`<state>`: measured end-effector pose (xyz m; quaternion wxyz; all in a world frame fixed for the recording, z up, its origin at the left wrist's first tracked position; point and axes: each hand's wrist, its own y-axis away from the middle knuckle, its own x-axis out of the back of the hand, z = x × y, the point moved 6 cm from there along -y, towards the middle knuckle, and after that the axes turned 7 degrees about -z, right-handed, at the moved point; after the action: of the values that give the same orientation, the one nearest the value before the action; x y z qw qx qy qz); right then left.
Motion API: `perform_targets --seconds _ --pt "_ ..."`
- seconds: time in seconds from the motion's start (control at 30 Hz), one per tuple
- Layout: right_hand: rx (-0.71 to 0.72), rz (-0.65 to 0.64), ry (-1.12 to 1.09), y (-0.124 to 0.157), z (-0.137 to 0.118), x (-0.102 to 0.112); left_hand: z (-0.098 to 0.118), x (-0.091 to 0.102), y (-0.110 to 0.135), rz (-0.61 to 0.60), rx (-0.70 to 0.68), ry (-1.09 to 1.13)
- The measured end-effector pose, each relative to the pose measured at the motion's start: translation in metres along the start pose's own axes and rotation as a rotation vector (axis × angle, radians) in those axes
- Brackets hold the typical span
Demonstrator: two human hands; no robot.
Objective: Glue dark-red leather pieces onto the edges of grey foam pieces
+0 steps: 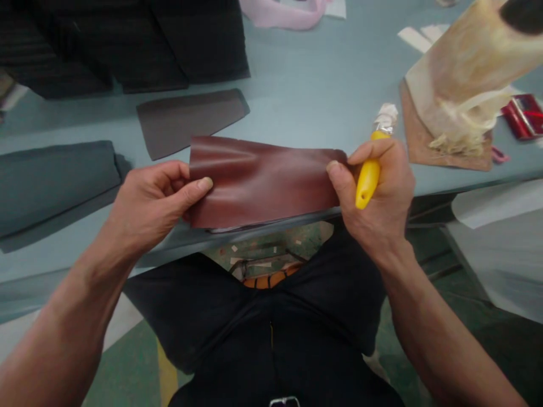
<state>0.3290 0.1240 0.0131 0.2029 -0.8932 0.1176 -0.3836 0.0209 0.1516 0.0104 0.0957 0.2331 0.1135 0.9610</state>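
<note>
A reddish-brown leather piece (263, 183) is stretched between my two hands above the table's front edge, its surface slightly rippled. My left hand (159, 198) pinches its left end, thumb on top and fingers behind. At the other end, my right hand (377, 181) grips the right edge between thumb and fingers. That same hand also carries a yellow-handled brush (368, 180), its pale, crusted head pointing away from me. Just behind the leather lies a flat grey-brown piece (190, 121).
Dark stacked pieces (199, 45) stand at the back left. Grey-green pieces (55, 189) lie at the left. A glue-crusted container (462, 79) sits on a brown board (462, 158) at the right, beside a red shiny object (524, 116). Pink material (288, 14) lies at the back.
</note>
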Motion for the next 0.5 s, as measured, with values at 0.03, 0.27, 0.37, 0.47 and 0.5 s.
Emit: perform_targets --seconds 0.03,0.27,0.37,0.47,0.5 --pt "0.004 -0.001 0.009 0.000 0.001 -0.001 -0.001 -0.001 -0.001 -0.009 -0.005 -0.001" --pt "0.001 -0.039 0.019 -0.001 0.006 -0.008 -0.012 -0.002 0.000 -0.065 0.006 -0.010" --pt "-0.010 -0.054 0.019 -0.002 0.009 -0.010 -0.015 -0.001 -0.003 -0.068 -0.027 -0.051" --pt "0.009 -0.045 0.004 -0.004 0.008 -0.010 -0.016 -0.002 -0.006 -0.089 -0.055 -0.047" --pt "0.016 -0.050 0.001 -0.005 0.007 -0.010 -0.016 -0.003 -0.007 -0.104 -0.060 -0.033"
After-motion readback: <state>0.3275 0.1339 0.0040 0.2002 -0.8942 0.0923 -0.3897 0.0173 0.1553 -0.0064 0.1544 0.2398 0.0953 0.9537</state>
